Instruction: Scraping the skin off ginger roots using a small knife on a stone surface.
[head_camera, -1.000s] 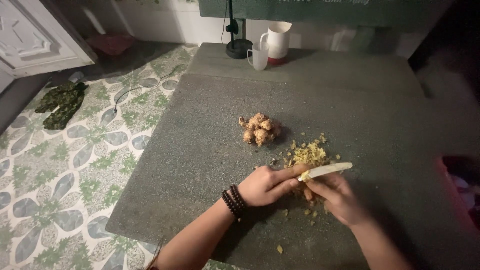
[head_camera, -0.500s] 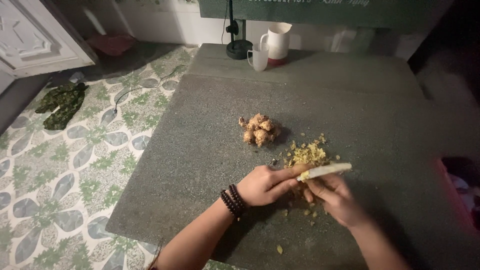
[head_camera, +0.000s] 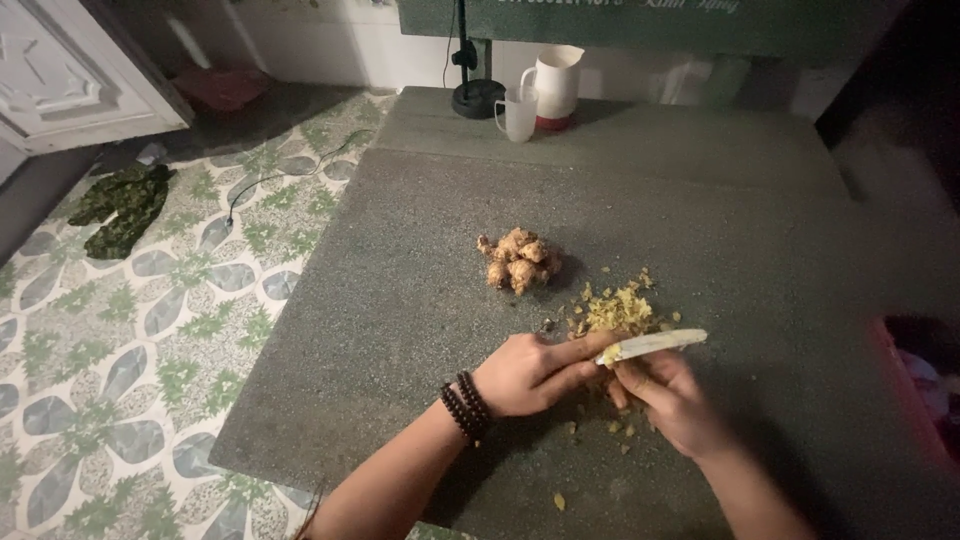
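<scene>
One knife (head_camera: 655, 345), gripped by the right hand (head_camera: 668, 395); left hand (head_camera: 530, 372) pinches a piece at the blade. One ginger root (head_camera: 518, 259), one chopped pile (head_camera: 620, 308), grey stone counter (head_camera: 400, 300), tiled floor (head_camera: 150, 330).

L forearm: bare, coming in from lower left, angling up-right; dark bead bracelet (head_camera: 466, 408) sitting at wrist.
L hand (head_camera: 530, 372): lying palm-down, fingers (head_camera: 585, 349) stretching right, pinching near the R fingertips.
R forearm: bare, entering from lower right edge, angling up-left.
R hand (head_camera: 668, 398): curling, back facing camera, fingers closing around a pale knife (head_camera: 655, 345), thumb pressing toward L fingertips.
Both hands meeting, touching at the fingertips.
</scene>
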